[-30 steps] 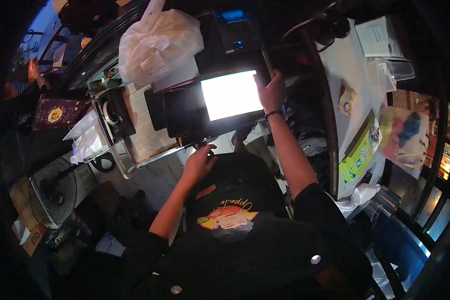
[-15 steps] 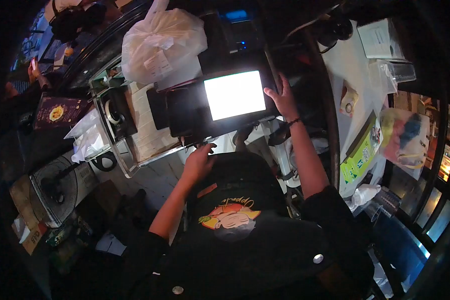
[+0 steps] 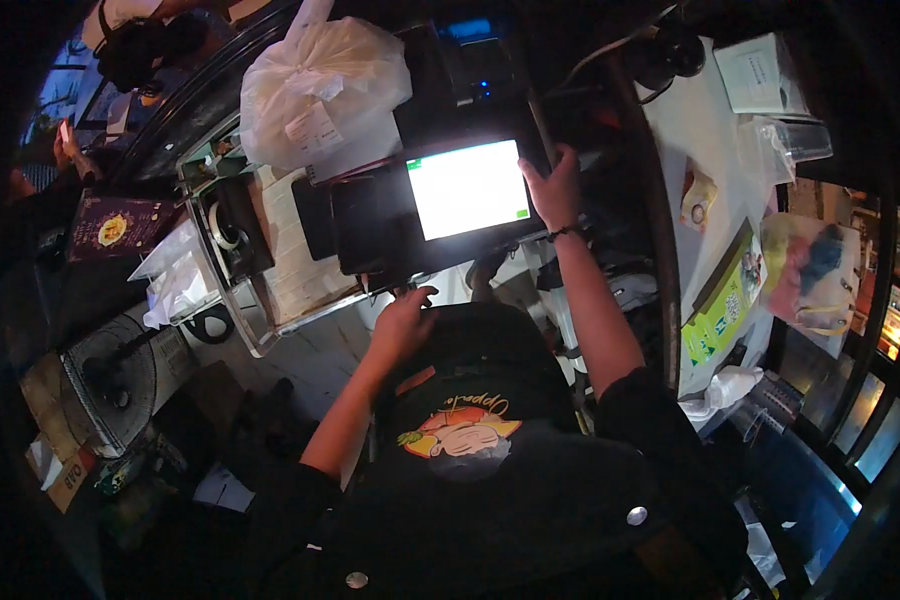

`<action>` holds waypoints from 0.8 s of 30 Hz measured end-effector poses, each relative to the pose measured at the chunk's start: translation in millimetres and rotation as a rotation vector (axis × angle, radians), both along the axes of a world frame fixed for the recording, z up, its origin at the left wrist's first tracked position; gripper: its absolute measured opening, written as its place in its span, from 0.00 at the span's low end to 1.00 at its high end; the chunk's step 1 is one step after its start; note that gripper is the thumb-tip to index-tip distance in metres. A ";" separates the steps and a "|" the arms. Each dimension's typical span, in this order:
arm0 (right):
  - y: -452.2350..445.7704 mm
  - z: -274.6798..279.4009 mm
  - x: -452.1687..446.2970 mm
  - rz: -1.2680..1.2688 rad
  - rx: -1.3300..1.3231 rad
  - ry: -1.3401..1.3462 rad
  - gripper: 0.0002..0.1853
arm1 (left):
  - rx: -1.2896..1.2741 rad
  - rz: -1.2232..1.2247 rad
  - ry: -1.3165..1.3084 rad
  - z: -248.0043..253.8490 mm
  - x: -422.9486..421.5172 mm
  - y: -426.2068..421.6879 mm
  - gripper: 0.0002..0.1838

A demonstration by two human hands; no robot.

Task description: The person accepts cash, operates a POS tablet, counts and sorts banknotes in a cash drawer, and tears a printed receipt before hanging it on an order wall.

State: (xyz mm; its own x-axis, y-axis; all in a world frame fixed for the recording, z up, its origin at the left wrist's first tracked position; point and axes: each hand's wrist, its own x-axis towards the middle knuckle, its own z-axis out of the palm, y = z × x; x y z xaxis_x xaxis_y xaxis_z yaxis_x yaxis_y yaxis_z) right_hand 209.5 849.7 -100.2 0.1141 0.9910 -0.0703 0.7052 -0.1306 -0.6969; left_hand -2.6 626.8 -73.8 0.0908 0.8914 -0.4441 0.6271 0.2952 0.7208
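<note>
Pale side counter (image 3: 708, 255), green card (image 3: 718, 318), white booklet (image 3: 756, 78)

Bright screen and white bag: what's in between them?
In the head view, white paper lies between the white bag and the bright screen, then a dark strip next to the screen.

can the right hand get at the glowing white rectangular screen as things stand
Likely yes: the bare right hand is right by the right edge of the glowing white rectangular screen, with nothing visible blocking the way; whether it actually touches is hard to tell.
</note>
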 end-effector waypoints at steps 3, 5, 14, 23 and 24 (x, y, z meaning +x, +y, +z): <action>-2.0 -0.1 -3.1 0.009 0.031 -0.100 0.38 | 0.024 -0.007 0.013 2.1 -0.5 -0.7 0.18; -6.5 -1.2 -2.6 0.082 0.121 -0.163 0.41 | 0.008 -0.017 0.006 -0.1 -1.1 -1.6 0.18; 5.0 2.3 -15.1 0.223 0.399 -0.101 0.37 | 0.141 -0.008 0.029 3.7 -1.6 0.1 0.16; 16.9 -5.9 -90.4 0.555 0.374 -0.296 0.19 | 0.034 0.015 0.044 3.7 -10.1 -4.0 0.17; 17.1 -4.0 -92.8 0.559 0.374 -0.295 0.19 | 0.033 0.019 0.045 4.3 -11.3 -5.9 0.17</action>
